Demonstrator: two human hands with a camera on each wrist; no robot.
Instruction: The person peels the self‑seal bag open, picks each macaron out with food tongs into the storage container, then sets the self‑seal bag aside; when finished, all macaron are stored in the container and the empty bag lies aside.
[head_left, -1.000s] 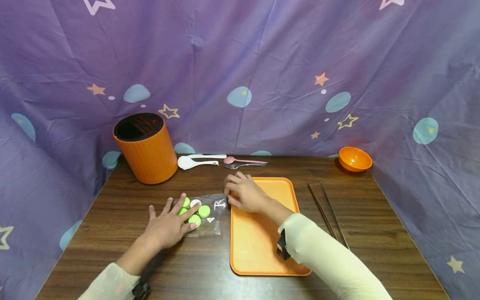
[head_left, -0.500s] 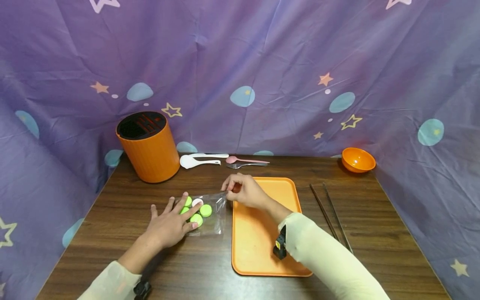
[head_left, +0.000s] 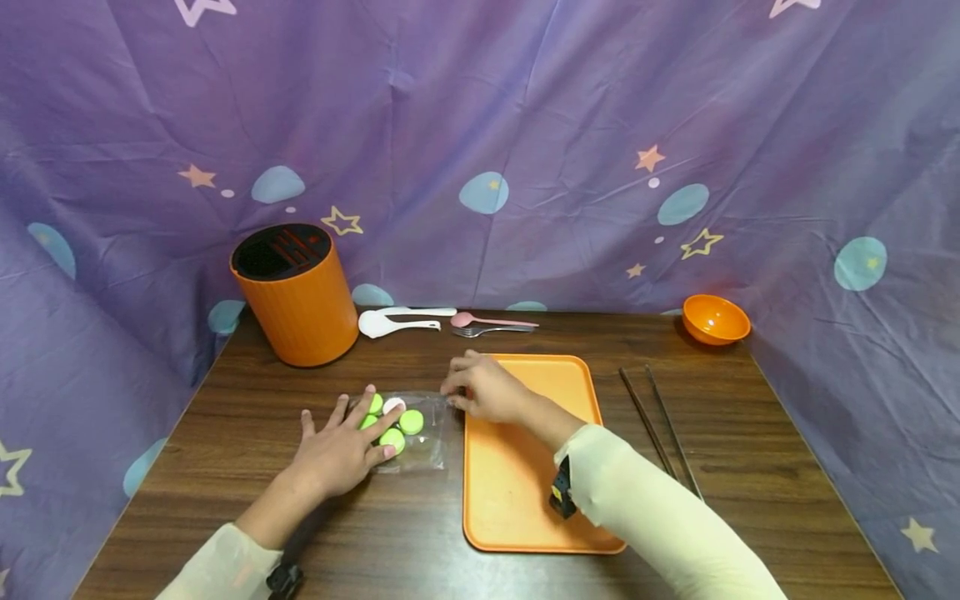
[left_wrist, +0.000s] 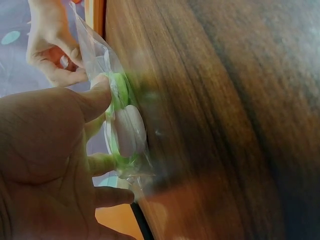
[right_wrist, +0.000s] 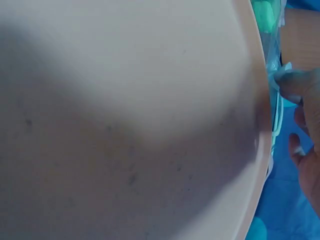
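Observation:
On the table lies a clear plastic bag (head_left: 431, 442) holding several bright green round pieces (head_left: 411, 422) and a white one (head_left: 393, 406). Fingers spread, my left hand (head_left: 333, 454) rests over the bag's left part and presses on the pieces. At the bag's far right corner, above the tray's edge, my right hand (head_left: 483, 387) has curled fingers and pinches the bag's rim. Close up in the left wrist view, the bag (left_wrist: 102, 57) stands partly raised beside the left thumb. Only part of the right hand (right_wrist: 305, 110) shows in the right wrist view.
An orange tray (head_left: 517, 500) lies under the right forearm. Behind are an orange knife block (head_left: 303, 312), white spoons (head_left: 382, 323), a pink spoon (head_left: 491, 322) and a fork (head_left: 495, 331). Chopsticks (head_left: 648, 425) and an orange bowl (head_left: 716, 320) are on the right.
The right hand first reached the bag's corner, then lifted it slightly, and has now lowered it along the rim. The left hand has stayed in place on the bag.

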